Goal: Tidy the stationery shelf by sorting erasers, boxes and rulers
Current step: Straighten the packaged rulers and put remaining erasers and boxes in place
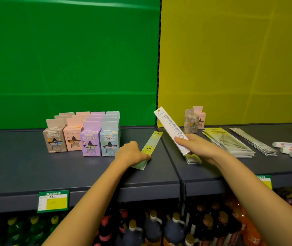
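**Gathering the loose rulers**

The left hand (132, 153) lies palm down on the near end of a green ruler (149, 148) flat on the shelf (70, 167), fingers curled over its left edge; whether it has pinched the packet or only presses on it cannot be told. The right hand (193, 148) is closed around a small bundle of rulers (172, 128), a white one on top, tilted up and away from the shelf.

Judged from this, the step is to lift the stray green ruler and join it to the rulers on the right. A flat, slick packet on a flat shelf is hard to pick straight up. Better to slide it toward the shelf's front edge, or tip one long side up with the fingertips, then pinch it.

Keep the bundle square in the right hand so nothing slips out. It belongs with the ruler stacks (230, 142) to the right, short of the erasers (290, 150). Two boxes (194, 119) stand behind, apart from the box group (81, 135) on the left, and look unsorted.
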{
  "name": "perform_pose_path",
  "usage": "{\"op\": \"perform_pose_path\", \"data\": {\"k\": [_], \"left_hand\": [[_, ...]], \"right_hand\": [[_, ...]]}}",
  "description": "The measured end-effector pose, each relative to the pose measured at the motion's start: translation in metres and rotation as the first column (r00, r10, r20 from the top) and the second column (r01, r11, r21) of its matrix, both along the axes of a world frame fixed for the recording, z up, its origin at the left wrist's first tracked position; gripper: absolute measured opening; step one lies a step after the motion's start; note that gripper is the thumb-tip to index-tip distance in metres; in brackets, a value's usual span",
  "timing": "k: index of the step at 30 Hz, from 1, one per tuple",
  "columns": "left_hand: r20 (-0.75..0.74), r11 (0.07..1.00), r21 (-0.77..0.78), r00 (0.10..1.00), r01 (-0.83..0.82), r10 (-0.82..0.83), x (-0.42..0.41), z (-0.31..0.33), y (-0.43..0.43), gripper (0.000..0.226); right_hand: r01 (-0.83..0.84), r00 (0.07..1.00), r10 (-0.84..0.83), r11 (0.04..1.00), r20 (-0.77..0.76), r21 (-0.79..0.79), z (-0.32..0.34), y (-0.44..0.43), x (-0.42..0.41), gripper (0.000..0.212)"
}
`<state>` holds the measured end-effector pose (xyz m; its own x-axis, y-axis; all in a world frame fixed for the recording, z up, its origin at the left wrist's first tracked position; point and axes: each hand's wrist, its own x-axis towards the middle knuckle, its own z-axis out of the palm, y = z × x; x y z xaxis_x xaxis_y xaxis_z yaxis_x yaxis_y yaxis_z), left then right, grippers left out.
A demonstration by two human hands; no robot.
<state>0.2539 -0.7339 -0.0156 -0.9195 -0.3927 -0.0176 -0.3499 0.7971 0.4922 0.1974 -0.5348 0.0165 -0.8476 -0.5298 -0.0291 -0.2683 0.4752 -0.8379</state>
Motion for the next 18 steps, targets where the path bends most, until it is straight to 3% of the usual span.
{"op": "perform_pose_path", "data": {"k": [4,11,18], "left_hand": [[0.029,0.999,0.041,1.0,-0.002,0.001,-0.001,0.003,-0.001,0.039],[0.063,0.993,0.112,0.996,0.048,-0.055,0.0,0.014,0.0,0.042],[0.055,0.99,-0.017,0.989,0.139,-0.138,0.006,0.016,0.007,0.041]], "right_hand": [[0.006,1.0,-0.006,1.0,-0.013,-0.013,0.0,0.001,0.002,0.045],[0.034,0.999,-0.034,0.999,-0.021,-0.024,0.002,0.005,0.007,0.039],[0.064,0.998,-0.064,0.998,-0.004,-0.026,0.002,0.015,0.009,0.041]]}}
